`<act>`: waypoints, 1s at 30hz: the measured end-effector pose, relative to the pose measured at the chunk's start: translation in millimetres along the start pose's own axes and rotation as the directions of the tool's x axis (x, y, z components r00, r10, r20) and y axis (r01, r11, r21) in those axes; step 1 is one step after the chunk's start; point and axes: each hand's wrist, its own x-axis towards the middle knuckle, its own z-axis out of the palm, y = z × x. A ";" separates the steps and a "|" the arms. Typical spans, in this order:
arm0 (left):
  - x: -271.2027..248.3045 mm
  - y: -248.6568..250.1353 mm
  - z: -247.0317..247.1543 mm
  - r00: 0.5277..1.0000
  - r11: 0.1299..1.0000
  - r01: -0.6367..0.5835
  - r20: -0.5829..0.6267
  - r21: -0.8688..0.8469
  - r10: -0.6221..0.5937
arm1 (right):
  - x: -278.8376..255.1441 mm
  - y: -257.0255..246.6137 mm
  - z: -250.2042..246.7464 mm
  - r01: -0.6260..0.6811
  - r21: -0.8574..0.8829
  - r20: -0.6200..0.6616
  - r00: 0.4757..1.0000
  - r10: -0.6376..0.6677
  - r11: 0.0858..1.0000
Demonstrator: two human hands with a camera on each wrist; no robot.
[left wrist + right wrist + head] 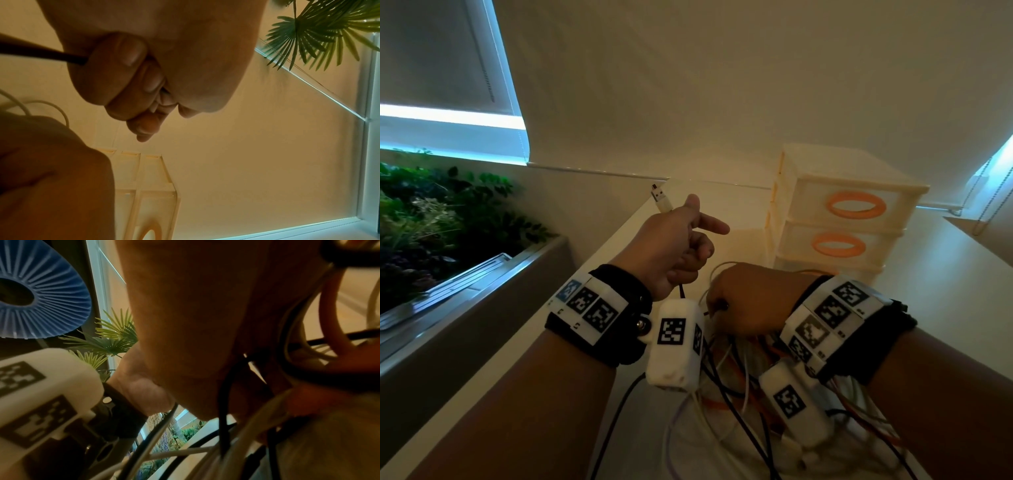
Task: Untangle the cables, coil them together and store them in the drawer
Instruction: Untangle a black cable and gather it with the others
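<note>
My left hand is raised over the white table. It grips a white cable whose USB plug sticks up past the thumb, and the index finger points right. A black cable enters the same fist from below. Just to the right and lower, my right hand shows its back and holds a bundle from the tangle of black, white and orange cables; its fingers are hidden. White loops rise above its knuckles. The cream drawer unit with orange handles stands behind, its drawers closed.
A planter of green plants runs along the left beyond the table edge. A window with a blind sits above it, and blind cords hang at the far right. A blue pleated disc shows in the right wrist view.
</note>
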 end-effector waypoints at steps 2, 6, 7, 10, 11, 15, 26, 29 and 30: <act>-0.5 0.0 0.2 1.000 1.000 -0.002 -0.004 -0.002 0.002 | 1.8 0.9 0.8 -0.005 0.008 -0.015 1.000 0.006 1.000; -1.6 0.6 0.7 1.000 1.000 -0.001 -0.002 -0.007 0.001 | 4.9 -1.0 -0.9 0.039 -0.037 -0.001 0.999 -0.039 0.999; -1.5 0.8 0.5 1.000 1.000 0.001 -0.003 -0.008 -0.001 | 5.3 -1.0 -1.9 0.058 -0.042 0.018 0.998 -0.057 0.997; -1.2 1.0 -0.3 1.000 1.000 0.001 -0.003 -0.012 -0.001 | 4.2 -3.3 -5.5 0.088 -0.035 0.085 0.993 -0.085 0.995; -1.3 0.9 -0.3 1.000 1.000 -0.001 -0.002 -0.013 0.000 | 4.1 -3.7 -5.7 0.104 -0.034 0.092 0.991 -0.100 0.994; -3.3 1.4 1.3 1.000 1.000 0.002 -0.001 -0.009 -0.002 | -0.1 -0.5 -0.9 0.104 -0.043 0.045 0.994 -0.102 0.994; -4.2 3.1 1.5 0.998 0.998 -0.039 -0.044 -0.047 0.037 | -13.8 7.0 -21.8 -0.134 0.043 -0.210 0.968 0.140 0.990; -4.6 3.2 1.8 0.998 0.998 -0.041 -0.055 -0.047 0.038 | -20.3 8.0 -34.0 -0.134 -0.028 -0.111 0.985 0.130 0.991; -4.3 3.0 2.2 0.998 0.998 -0.041 -0.053 -0.046 0.038 | -21.4 7.7 -36.1 -0.122 -0.037 -0.069 0.990 0.119 0.992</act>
